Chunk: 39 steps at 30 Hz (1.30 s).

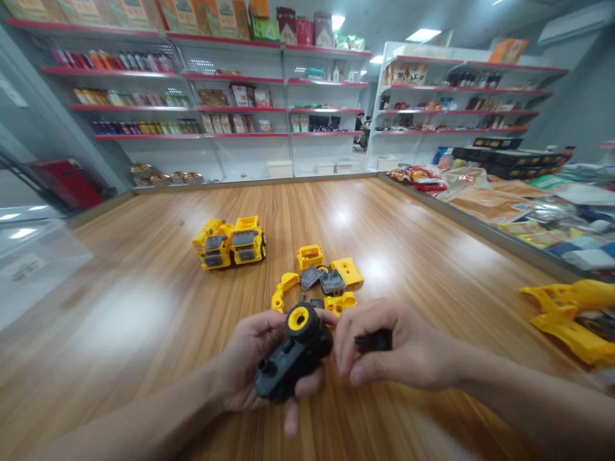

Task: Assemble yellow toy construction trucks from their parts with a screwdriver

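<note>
My left hand (245,368) is closed round a dark grey toy chassis (288,365) that carries a black wheel with a yellow hub (300,318). My right hand (391,349) is closed on a small black part (377,340) just right of the chassis, its fingertips touching the wheel end. Both hands hover low over the wooden table (158,320). Beyond them lies a heap of loose yellow and grey toy parts (319,282). An assembled yellow toy truck (230,243) stands farther back to the left.
Large yellow toy pieces (571,317) lie at the table's right edge. A low counter with packaged goods (509,198) runs along the right. Store shelves (240,102) line the back wall. A clear plastic box (33,262) sits at the left.
</note>
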Each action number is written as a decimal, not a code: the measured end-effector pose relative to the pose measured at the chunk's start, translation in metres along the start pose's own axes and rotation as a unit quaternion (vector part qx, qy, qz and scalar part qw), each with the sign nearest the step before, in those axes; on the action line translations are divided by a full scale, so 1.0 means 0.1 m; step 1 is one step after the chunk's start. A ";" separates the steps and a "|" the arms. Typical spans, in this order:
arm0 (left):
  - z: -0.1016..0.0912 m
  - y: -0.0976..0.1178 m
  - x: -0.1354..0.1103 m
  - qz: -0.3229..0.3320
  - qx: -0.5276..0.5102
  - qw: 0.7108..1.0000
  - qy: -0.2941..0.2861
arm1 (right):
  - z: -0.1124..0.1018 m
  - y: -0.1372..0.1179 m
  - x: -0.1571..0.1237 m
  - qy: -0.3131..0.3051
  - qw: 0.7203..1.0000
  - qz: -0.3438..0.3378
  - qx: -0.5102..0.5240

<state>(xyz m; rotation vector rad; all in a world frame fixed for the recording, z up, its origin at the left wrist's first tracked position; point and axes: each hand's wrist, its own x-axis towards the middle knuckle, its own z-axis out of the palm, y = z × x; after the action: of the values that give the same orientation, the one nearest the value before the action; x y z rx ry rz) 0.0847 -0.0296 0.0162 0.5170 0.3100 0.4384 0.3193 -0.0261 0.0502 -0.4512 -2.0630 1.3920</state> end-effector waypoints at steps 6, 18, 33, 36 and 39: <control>0.04 -0.11 0.06 -0.035 0.056 0.998 0.004 | 0.13 -0.06 0.02 0.198 0.979 -0.051 0.007; -0.02 -0.11 0.05 -0.029 0.058 0.998 -0.001 | 0.17 -0.01 0.02 0.156 0.950 -0.183 -0.200; -0.03 -0.06 0.05 0.078 0.049 0.996 0.013 | 0.14 0.08 -0.01 0.170 0.932 -0.189 -0.258; -0.03 -0.07 0.05 0.072 0.077 0.994 0.023 | 0.14 0.07 0.02 0.179 0.927 -0.188 -0.269; -0.02 -0.08 0.05 0.078 0.097 0.992 0.034 | 0.13 0.07 0.03 0.181 0.927 -0.178 -0.276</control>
<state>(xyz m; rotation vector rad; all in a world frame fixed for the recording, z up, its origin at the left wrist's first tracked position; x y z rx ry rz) 0.0903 -0.0326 0.0091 0.7198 0.3812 0.5829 0.3076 -0.0310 0.0410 -0.4842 -2.0642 0.4596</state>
